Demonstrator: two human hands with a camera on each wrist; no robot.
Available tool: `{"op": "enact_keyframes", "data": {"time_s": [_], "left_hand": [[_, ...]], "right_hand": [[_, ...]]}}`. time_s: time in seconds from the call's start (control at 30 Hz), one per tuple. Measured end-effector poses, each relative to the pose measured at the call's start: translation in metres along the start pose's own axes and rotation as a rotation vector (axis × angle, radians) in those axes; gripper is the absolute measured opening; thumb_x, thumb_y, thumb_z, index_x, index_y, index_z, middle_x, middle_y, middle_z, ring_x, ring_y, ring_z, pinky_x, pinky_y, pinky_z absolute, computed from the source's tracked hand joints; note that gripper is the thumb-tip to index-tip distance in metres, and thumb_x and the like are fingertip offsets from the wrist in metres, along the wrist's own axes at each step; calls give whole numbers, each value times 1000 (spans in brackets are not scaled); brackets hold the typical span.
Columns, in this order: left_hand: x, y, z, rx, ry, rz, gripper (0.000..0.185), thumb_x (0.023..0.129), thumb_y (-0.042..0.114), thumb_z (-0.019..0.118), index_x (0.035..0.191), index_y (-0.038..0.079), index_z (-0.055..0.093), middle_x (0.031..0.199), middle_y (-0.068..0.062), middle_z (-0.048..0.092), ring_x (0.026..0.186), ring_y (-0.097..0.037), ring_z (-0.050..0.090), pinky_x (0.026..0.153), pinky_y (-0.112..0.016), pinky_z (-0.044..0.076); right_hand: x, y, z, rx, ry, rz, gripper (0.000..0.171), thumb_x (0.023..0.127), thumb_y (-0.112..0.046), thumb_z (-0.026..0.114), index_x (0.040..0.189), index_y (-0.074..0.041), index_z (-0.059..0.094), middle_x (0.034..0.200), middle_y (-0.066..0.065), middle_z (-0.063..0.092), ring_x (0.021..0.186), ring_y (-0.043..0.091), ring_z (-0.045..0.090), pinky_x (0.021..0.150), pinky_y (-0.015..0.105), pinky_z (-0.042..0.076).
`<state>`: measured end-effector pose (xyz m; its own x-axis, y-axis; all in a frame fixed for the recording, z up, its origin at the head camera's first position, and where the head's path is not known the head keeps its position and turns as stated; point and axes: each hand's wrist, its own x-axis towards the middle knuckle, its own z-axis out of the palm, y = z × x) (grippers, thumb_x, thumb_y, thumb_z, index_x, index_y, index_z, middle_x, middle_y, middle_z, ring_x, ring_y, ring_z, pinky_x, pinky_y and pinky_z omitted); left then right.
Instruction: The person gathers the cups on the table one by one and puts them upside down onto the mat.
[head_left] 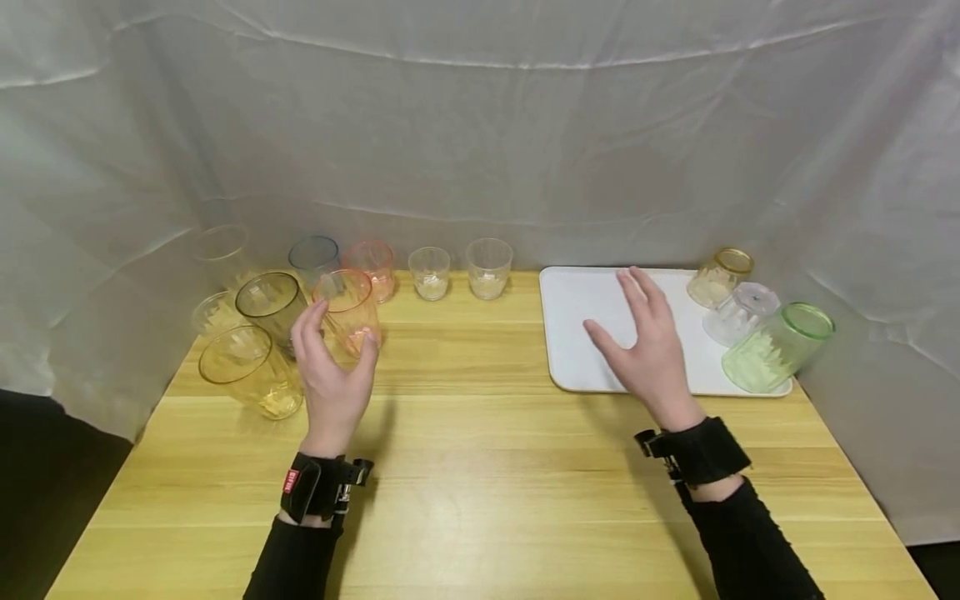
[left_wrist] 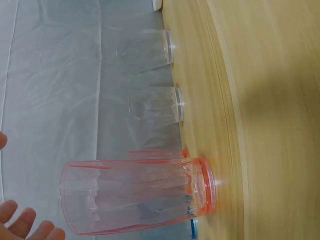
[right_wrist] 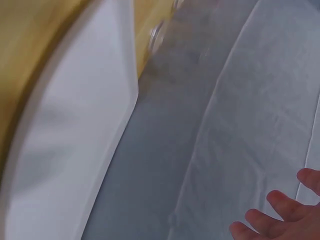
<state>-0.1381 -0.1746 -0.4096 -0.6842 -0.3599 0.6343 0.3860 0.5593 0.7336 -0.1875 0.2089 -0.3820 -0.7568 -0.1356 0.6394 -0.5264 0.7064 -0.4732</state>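
Observation:
In the head view my left hand (head_left: 335, 383) is at the tall orange-pink glass (head_left: 351, 312), thumb and fingers spread in a wide curve on its near side. The left wrist view shows that glass (left_wrist: 135, 197) upright on the wood, with the fingertips (left_wrist: 22, 222) apart from its rim. A yellow glass (head_left: 255, 375) and a grey-brown glass (head_left: 273, 308) stand left of this hand. My right hand (head_left: 651, 358) is over the white tray (head_left: 577, 333), fingers extended, thumb out to the side, holding nothing. Its fingers (right_wrist: 272, 225) show in the right wrist view's lower corner.
On the tray's right side stand an amber glass (head_left: 716, 279), a clear glass (head_left: 738, 315) and a green glass (head_left: 776, 350). Two small clear glasses (head_left: 429, 275), a smaller pink glass (head_left: 381, 271) and a blue-rimmed glass (head_left: 313, 260) line the back. A grey curtain (head_left: 480, 150) hangs behind.

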Motion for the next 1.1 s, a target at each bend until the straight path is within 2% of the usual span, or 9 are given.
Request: {"op": "enact_keyframes", "data": {"time_s": [0.2,0.47,0.7,0.87,1.1], "left_hand": [[3,-4,4,41,43,-61,77,89,13,80,151,-6,38,151,-22,37,144,-33,37,123,-52,30],[7,-12,12,60,58,-208,89,87,17,83,155,-5,29,156,-24,29,146,-36,33,125,-51,26],[10,-20,18,93,53,-319,90,86,22,84,153,-5,31,153,-27,33,143,-39,36,123,-51,29],[11,-27,22,70,32,-390,88,87,22,83,152,-4,31,153,-27,34,143,-40,36,122,-53,29],[15,-37,26,78,15,-415,89,87,20,83,153,-6,30,154,-28,35,144,-38,35,124,-50,27]], "right_hand": [[-13,-26,27,43,-105,-32,81,89,-26,81,157,-4,43,162,22,37,147,43,37,116,64,37],[-36,-44,53,105,-196,-50,78,91,-26,79,156,-3,44,161,23,37,147,43,38,113,64,41],[-48,-52,61,122,-243,-32,78,91,-30,79,157,-5,43,162,20,37,146,42,39,114,61,41],[-53,-52,63,119,-268,-10,79,93,-34,77,158,-7,42,163,18,36,148,39,38,115,60,41],[-58,-52,62,122,-295,15,79,94,-36,75,160,-10,40,166,14,33,149,38,37,115,61,41]]}}
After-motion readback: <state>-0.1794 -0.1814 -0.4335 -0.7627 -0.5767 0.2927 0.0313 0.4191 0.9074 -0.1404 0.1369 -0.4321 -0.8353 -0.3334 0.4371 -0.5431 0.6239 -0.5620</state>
